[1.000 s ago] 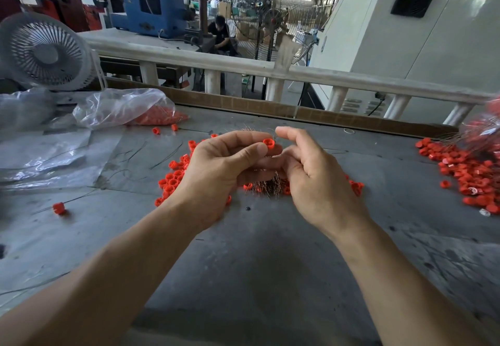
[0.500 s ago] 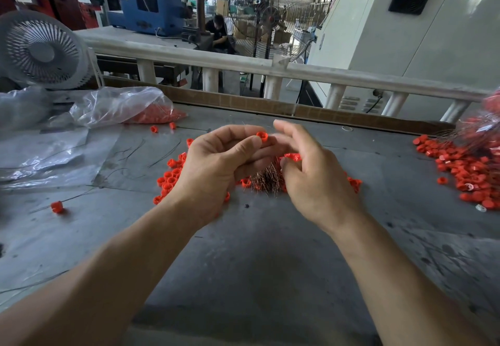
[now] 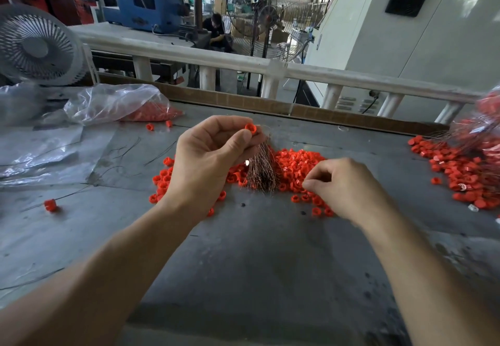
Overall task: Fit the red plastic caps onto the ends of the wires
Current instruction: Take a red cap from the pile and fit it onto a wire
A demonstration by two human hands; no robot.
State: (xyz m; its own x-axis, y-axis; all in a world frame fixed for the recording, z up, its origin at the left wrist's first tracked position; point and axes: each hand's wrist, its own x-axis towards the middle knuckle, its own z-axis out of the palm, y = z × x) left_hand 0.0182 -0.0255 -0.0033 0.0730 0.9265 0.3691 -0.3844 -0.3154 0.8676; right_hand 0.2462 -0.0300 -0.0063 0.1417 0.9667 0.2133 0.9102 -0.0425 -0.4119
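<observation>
The right hand [image 3: 343, 186] has dropped from the left hand [image 3: 211, 156] onto the loose caps [image 3: 297, 167].

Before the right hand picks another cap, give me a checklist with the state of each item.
1. Left hand grips the wires: ok.
2. Cap sits at the left fingertips: ok.
3. That cap is fully seated on a wire: cannot tell.
4. Right hand is over the pile: ok.
5. Right hand already has a cap: cannot tell.
6. Loose caps remain in the pile: ok.
</observation>
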